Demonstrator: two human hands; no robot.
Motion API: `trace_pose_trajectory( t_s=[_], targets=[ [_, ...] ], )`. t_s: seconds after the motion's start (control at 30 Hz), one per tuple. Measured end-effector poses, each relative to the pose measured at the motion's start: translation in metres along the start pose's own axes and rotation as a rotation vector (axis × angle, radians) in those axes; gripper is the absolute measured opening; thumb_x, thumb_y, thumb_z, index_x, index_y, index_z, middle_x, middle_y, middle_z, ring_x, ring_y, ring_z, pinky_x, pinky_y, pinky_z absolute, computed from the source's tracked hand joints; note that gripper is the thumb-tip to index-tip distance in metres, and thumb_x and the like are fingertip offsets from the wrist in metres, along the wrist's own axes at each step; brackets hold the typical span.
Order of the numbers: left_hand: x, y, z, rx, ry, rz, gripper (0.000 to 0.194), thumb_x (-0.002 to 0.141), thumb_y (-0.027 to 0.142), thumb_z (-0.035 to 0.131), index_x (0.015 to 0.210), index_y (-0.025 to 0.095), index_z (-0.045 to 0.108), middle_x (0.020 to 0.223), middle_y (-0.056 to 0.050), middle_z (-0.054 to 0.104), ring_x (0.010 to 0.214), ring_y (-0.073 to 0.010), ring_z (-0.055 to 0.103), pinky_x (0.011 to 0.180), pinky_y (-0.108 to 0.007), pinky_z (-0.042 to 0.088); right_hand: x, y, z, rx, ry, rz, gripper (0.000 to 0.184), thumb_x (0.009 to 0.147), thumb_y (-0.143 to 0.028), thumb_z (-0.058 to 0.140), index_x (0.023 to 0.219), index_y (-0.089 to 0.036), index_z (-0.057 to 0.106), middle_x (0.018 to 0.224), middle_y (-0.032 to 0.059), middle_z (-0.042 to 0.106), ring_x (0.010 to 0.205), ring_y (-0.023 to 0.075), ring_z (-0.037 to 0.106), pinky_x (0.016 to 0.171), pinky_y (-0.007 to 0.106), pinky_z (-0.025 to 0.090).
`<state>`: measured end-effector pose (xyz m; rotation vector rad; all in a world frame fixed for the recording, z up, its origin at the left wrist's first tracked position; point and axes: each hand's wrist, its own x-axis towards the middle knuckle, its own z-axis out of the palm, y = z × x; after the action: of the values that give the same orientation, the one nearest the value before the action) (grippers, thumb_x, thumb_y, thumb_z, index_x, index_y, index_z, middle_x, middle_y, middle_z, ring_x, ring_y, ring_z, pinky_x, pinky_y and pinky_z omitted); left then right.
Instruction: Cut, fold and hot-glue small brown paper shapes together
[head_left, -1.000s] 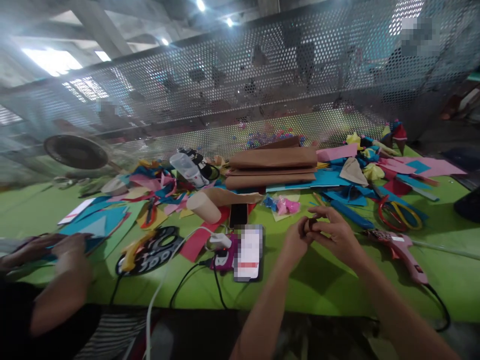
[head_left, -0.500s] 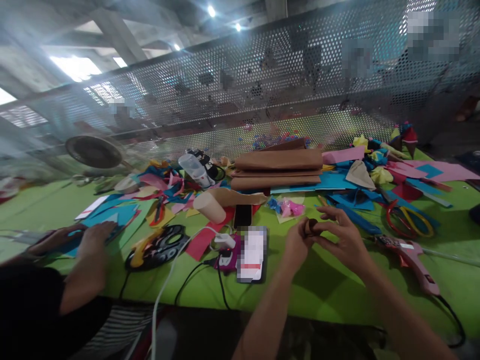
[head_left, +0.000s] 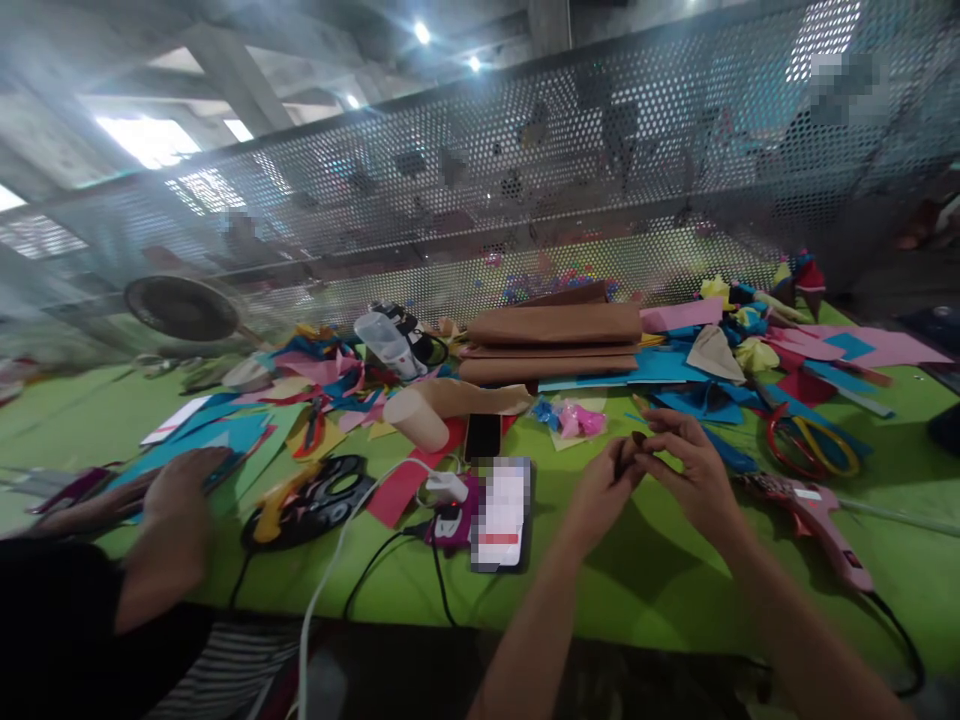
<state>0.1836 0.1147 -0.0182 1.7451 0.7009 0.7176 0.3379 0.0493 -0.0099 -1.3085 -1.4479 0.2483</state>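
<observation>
A small dark brown piece [head_left: 637, 438], which looks like curled paper, is pinched between my two hands above the green tabletop. My left hand [head_left: 602, 482] is closed on it from the left, its fingers partly hiding it. From the right, the thumb and fingers of my right hand [head_left: 686, 462] grip its edge. A pink glue gun [head_left: 829, 530] lies just right of my right hand, below scissors [head_left: 806, 440] with red and yellow handles. Small blue and pink bundles [head_left: 574, 417] rest on a pale square beyond my left hand.
Left of my arms lie a lit phone [head_left: 501, 515], a purple power strip [head_left: 454, 525] with cables, and a white cylinder [head_left: 417, 420]. Folded brown sheets [head_left: 555, 335] lie behind. At far left, a co-worker's hands [head_left: 176, 490] press on blue paper [head_left: 202, 440].
My fingers have drawn closer around the brown piece, and my right-hand fingers are less spread. The co-worker's hands have shifted slightly left. The view has moved a little.
</observation>
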Motion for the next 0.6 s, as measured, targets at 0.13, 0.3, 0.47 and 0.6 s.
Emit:
trace_pose_trajectory(
  t_s=[0.13, 0.3, 0.47, 0.6],
  targets=[
    [-0.002, 0.002, -0.001, -0.092, -0.083, 0.050, 0.035, 0.102, 0.040, 0.049, 0.129, 0.019, 0.056, 0.128, -0.010, 0.065, 0.117, -0.0220, 0.060, 0.104, -0.034, 0.045, 0.002, 0.001, -0.001, 0.066, 0.028, 0.055, 0.004, 0.092, -0.030, 0.069, 0.090, -0.027, 0.071, 0.129, 0.0081, 0.057, 0.118, 0.0255, 0.059, 0.100, 0.045, 0.051],
    [-0.004, -0.002, 0.001, -0.197, -0.083, 0.021, 0.045, 0.103, 0.048, 0.046, 0.136, 0.019, 0.055, 0.138, -0.013, 0.060, 0.127, -0.0242, 0.056, 0.113, -0.038, 0.041, 0.003, -0.001, -0.002, 0.101, 0.030, 0.084, 0.007, 0.092, -0.031, 0.069, 0.087, -0.027, 0.073, 0.129, 0.0065, 0.058, 0.116, 0.0246, 0.059, 0.100, 0.044, 0.051],
    [-0.004, 0.001, 0.000, -0.273, -0.106, 0.034, 0.048, 0.102, 0.051, 0.046, 0.137, 0.019, 0.056, 0.135, -0.013, 0.062, 0.130, -0.0249, 0.054, 0.111, -0.038, 0.042, 0.004, -0.009, -0.010, 0.146, 0.080, 0.096, 0.014, 0.096, -0.032, 0.063, 0.098, -0.030, 0.077, 0.131, 0.0072, 0.060, 0.121, 0.0271, 0.057, 0.104, 0.047, 0.048],
    [-0.005, 0.004, -0.005, -0.290, -0.092, 0.008, 0.053, 0.099, 0.057, 0.051, 0.135, 0.019, 0.058, 0.127, -0.013, 0.064, 0.121, -0.0243, 0.057, 0.105, -0.037, 0.045, 0.005, -0.012, -0.015, 0.150, 0.145, 0.087, 0.014, 0.097, -0.031, 0.062, 0.098, -0.032, 0.076, 0.128, 0.0067, 0.061, 0.124, 0.0284, 0.056, 0.106, 0.049, 0.046]
  ],
)
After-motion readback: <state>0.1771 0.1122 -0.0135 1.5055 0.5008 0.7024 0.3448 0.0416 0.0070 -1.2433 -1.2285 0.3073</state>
